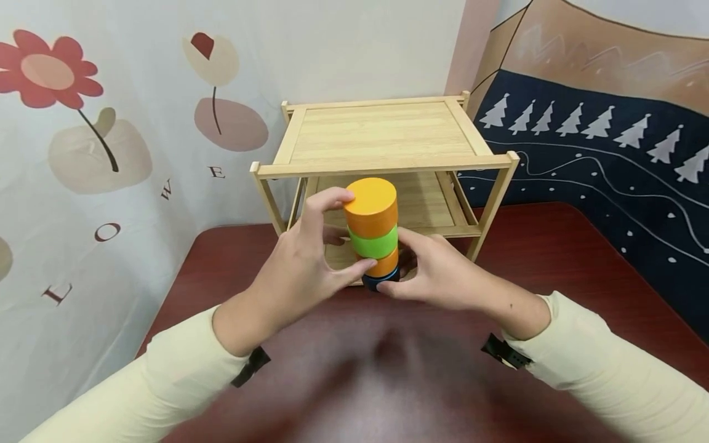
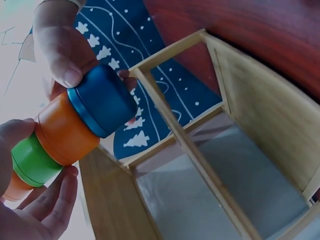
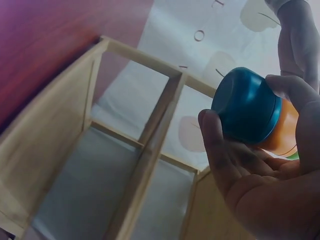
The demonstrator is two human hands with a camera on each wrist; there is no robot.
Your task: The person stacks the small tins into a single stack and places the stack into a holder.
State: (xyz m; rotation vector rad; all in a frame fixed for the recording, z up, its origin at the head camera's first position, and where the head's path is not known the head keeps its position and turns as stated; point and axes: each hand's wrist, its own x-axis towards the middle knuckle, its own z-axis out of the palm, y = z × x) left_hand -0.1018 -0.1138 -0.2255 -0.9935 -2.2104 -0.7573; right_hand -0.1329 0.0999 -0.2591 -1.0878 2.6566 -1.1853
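Observation:
In the head view, both hands hold up a stack of small round lidded tins in front of the wooden shelf. From top to bottom come a yellow-orange tin (image 1: pixel 372 206), a green tin (image 1: pixel 375 243), a narrower orange tin (image 1: pixel 383 264) and a dark blue tin (image 1: pixel 378 282). My left hand (image 1: pixel 299 255) grips the stack, a fingertip at the top rim and the thumb on the lower orange tin. Around the blue tin curl the fingers and thumb of my right hand (image 1: pixel 440 267). Both wrist views show the blue tin's underside off any surface.
A two-tier wooden shelf (image 1: pixel 382 132) stands just behind the hands on a dark red tabletop (image 1: pixel 532 264). A flower-printed wall covering (image 1: pixel 166 74) is at the left; one with white trees (image 1: pixel 587 135) is at the right.

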